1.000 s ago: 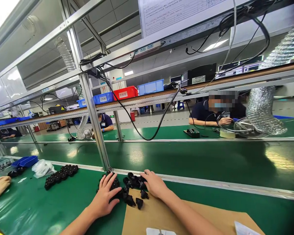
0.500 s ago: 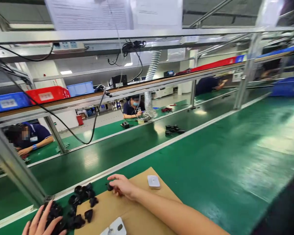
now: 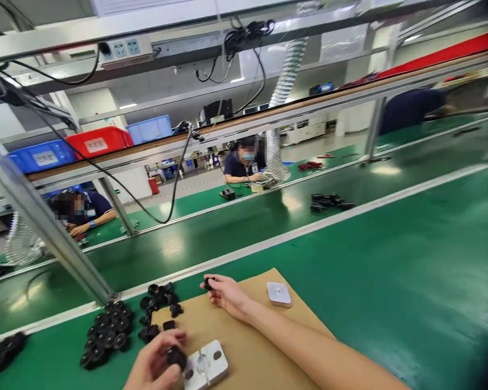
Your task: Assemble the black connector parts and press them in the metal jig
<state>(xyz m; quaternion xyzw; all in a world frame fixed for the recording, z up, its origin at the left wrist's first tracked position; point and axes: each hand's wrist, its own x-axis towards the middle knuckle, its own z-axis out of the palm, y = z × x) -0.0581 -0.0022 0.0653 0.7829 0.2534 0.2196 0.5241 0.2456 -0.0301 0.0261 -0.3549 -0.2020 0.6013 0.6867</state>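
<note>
My left hand (image 3: 159, 360) is closed around a small black plastic part (image 3: 176, 357), just at the left edge of a white block with holes (image 3: 211, 362). Farther forward, my right hand (image 3: 228, 295) pinches another small black part (image 3: 209, 283) between thumb and fingers, above the far edge of a brown cardboard sheet (image 3: 256, 346). On the sheet's far right corner lies a white square block (image 3: 278, 293). Loose black parts (image 3: 158, 298) are scattered by the sheet's left edge. The exact kind of the black parts is too small to make out.
A dense pile of black parts (image 3: 108, 333) lies left on the green bench (image 3: 390, 260), and another group (image 3: 4, 349) farther left. A metal post (image 3: 61, 227) rises beside the pile. A black cable (image 3: 134, 206) hangs ahead. Co-workers sit beyond the frame.
My left hand has come right from the pile to the white block, now holding a black part. My right hand has lifted its black part slightly. The camera view has shifted.
</note>
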